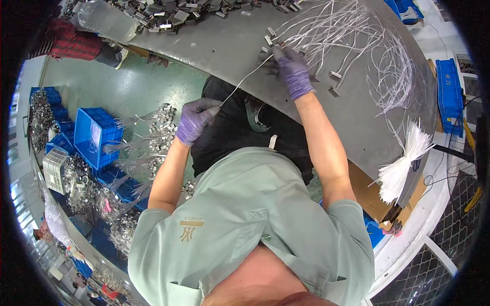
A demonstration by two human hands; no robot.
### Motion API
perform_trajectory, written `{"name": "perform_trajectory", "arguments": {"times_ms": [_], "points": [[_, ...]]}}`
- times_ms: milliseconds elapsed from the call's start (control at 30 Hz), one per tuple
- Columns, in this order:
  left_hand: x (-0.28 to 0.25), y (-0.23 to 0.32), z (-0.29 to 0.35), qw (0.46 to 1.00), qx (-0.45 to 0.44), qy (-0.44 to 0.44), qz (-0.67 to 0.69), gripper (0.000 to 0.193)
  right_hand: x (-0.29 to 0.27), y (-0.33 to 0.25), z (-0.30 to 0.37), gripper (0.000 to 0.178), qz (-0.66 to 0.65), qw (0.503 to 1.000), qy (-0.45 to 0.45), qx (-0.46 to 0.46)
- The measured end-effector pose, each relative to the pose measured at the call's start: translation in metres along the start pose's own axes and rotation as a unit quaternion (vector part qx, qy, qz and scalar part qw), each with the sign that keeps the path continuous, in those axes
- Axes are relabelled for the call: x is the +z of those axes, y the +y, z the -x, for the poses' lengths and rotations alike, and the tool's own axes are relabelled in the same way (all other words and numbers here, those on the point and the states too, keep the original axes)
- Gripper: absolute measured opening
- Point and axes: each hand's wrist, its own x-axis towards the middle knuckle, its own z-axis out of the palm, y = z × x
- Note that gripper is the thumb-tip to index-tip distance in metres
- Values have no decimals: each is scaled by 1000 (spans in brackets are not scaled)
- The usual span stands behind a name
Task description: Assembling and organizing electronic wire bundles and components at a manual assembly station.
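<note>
A thin pale cable [246,79] runs taut on a slant between my hands. My left hand [195,120], in a purple glove, pinches its lower end above my lap, just off the table edge. At the cable's upper end is my right hand [293,70], gloved the same way and resting low over the grey table [229,46]; its fingers close on the cable, though the fingertips are partly hidden. Small metal connectors [269,36] lie just past those fingers. Beside the hand, a bundle of loose white cables [337,30] spreads over the table, some ending in metal connectors [335,75].
Dark metal parts [173,13] are heaped at the far edge beside a clear plastic bottle [107,20]. White ties [406,163] stand bunched at the right. Blue crates [97,135] and cable bundles [161,130] are at the left. Another person's checked sleeve [76,43] shows far left.
</note>
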Motion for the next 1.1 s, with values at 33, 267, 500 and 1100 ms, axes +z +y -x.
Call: {"name": "perform_trajectory", "arguments": {"times_ms": [33,267,500,1100], "points": [[3,4,-2,1000,8,-2,-4,23,4,2,4,29,0,1000,2,-1],[11,21,-7,999,44,8,-30,23,15,9,16,42,-119,983,-121,65],[5,20,-12,997,76,18,28,24,19,-11,26,43,-148,978,-135,51],[3,34,9,999,33,29,-3,23,-24,-51,11,25,412,889,85,-180]]}}
